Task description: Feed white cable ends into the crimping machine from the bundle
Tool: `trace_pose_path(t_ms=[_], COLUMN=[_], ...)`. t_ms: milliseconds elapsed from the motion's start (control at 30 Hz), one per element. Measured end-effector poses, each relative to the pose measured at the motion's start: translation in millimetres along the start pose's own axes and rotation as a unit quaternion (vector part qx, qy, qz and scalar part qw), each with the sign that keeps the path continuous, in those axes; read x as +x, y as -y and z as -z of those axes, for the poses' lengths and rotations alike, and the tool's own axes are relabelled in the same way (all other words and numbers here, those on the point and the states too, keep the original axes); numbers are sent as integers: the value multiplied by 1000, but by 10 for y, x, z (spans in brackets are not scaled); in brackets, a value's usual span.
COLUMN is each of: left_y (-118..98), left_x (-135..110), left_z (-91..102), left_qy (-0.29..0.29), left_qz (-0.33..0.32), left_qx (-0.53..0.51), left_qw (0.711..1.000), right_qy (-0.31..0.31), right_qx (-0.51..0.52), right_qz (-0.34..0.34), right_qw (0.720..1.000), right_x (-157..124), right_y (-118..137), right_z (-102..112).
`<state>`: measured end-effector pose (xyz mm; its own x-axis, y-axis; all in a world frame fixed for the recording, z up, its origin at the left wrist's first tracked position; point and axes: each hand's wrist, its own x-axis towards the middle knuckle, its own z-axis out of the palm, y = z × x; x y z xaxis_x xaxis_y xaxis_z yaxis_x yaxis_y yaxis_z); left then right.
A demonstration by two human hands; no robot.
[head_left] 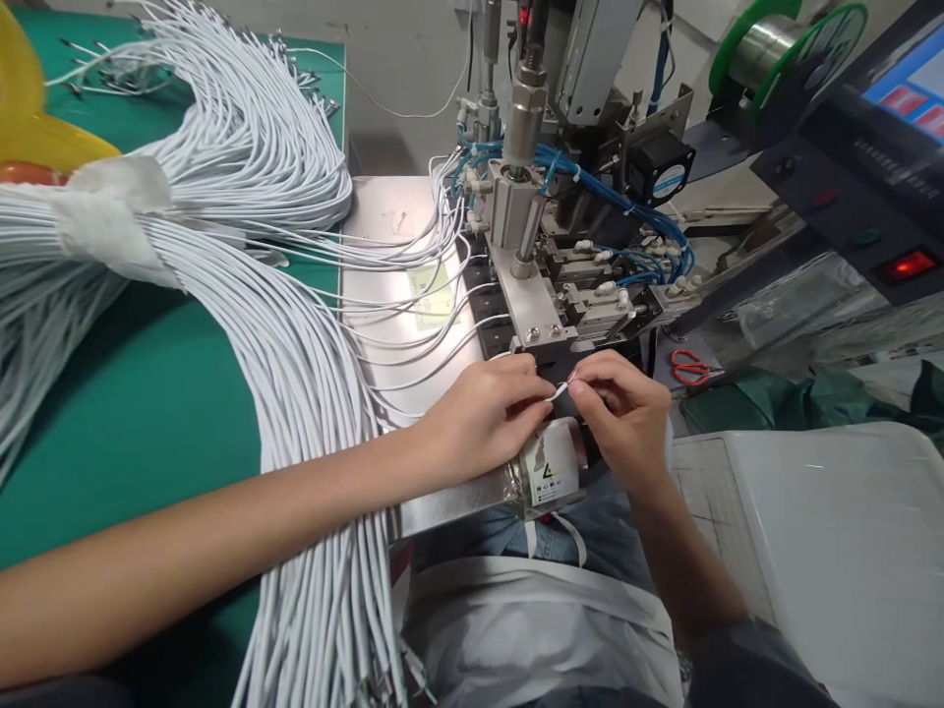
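My left hand (483,418) and my right hand (623,413) meet at the front of a metal machine (542,295), both pinching the end of one thin white wire (560,391) between fingertips. The fingers of both hands are closed round it. A large bundle of white wires (295,344) drapes across the green mat (147,393) and off the front edge, under my left forearm. Several wire ends curve over the steel plate (402,295) into the machine's fixture.
Blue air hoses (634,221) and a pneumatic cylinder (523,128) crown the machine. Red scissors (689,367) lie to its right. A white bin (833,551) sits at lower right, a green spool (782,44) and a control panel (885,147) at upper right. A warning label (550,472) faces me.
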<state>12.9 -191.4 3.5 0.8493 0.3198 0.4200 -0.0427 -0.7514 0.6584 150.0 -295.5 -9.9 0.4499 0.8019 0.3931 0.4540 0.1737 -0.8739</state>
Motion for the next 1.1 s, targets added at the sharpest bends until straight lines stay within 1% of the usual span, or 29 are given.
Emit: trace_pose_path(t_ms=[67,133,233,333,500,667,833,1033,1100], left_y=[48,96,141,142,96,90,111,109,103], left_x=[1,5,15,27,37,23,3,0,2], left_z=[-8,-20,-43,-59,-54,-52,-59,-56,-53], left_qy=[37,83,156,198,213,219,220,217,218], left_qz=[-7,-1,10,8,-6,8,14,14,12], left_qx=[33,90,172,223,283,272,266,271,273], left_qw=[999,992,973,954,935,937,938,938,937], right_qy=[34,56,81,93,68,51,38,35,31], right_qx=[14,25,55,79,115,145,145,148,146], right_qz=[-26,-58,-110,-151,-199,-248,-225,-242,-262], right_qw=[999,996,989,981,971,956,963,958,953], right_x=[8,15,19,17,-18,-51,-28,-14,-15], right_y=[-70,-172,-342,-455,-470,-456,-478,-451,-433], right_z=[16,21,14,-4,-49,-70,-70,-76,-78])
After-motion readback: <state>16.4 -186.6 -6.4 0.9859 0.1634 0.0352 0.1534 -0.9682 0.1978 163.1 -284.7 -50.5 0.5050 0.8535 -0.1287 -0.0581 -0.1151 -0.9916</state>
